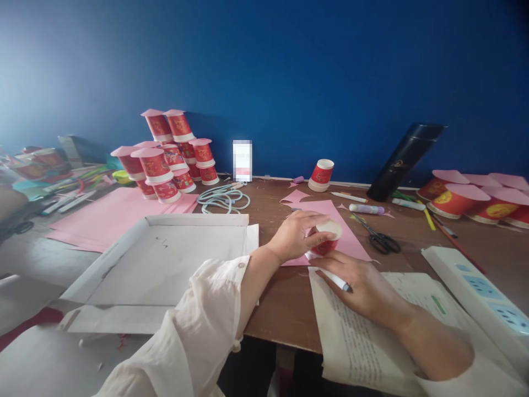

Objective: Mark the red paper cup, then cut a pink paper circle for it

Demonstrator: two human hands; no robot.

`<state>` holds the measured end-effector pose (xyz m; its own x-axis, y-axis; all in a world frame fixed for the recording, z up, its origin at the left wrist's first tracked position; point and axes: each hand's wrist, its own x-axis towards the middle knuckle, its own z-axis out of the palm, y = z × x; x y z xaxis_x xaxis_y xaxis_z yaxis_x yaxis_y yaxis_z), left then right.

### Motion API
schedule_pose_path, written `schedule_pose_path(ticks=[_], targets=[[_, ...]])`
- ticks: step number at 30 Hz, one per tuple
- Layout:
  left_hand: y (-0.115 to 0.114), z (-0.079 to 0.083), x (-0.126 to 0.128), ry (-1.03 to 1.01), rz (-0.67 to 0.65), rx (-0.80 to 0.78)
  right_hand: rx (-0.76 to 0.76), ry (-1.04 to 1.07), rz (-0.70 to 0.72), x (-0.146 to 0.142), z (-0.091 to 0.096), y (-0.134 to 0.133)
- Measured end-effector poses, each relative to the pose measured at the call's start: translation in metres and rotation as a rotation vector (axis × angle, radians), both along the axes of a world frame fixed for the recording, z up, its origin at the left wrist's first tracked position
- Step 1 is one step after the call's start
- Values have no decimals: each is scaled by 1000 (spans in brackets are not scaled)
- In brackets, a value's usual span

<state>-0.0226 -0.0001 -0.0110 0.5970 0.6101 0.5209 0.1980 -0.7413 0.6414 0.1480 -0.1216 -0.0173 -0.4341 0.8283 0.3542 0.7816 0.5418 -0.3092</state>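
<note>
My left hand [295, 234] is wrapped round a small red paper cup [328, 238] standing upside down on a pink paper sheet [326, 212]. My right hand [359, 284] rests just below the cup, closed on a white pen [336, 280] whose tip points toward the cup's base. The right wrist lies on an open printed book [372, 342].
A pile of red cups with pink lids [167, 157] stands at the back left beside pink sheets [107, 215]. Other things: a flat white cardboard box [165, 259], coiled cable [223, 198], lone cup [321, 175], scissors [378, 238], glue stick [366, 209], black flask [403, 160], power strip [479, 295], more lidded cups [475, 198].
</note>
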Motion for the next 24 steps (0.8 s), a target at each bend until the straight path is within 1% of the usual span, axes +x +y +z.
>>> schedule_pose_path(ticks=[9,13,17,19,24], targets=[[-1,-1,0,3,3,14,-75,126,-25,10,1,-1],[-1,0,0,22,7,27,-116,143,-67,15,7,-5],[0,0,1,24,3,38,-120,155,-89,18,12,-10],[0,-1,1,4,-5,36,-116,168,-92,19,11,-10],[-1,0,1,-17,-16,10,-108,202,-85,27,1,-12]])
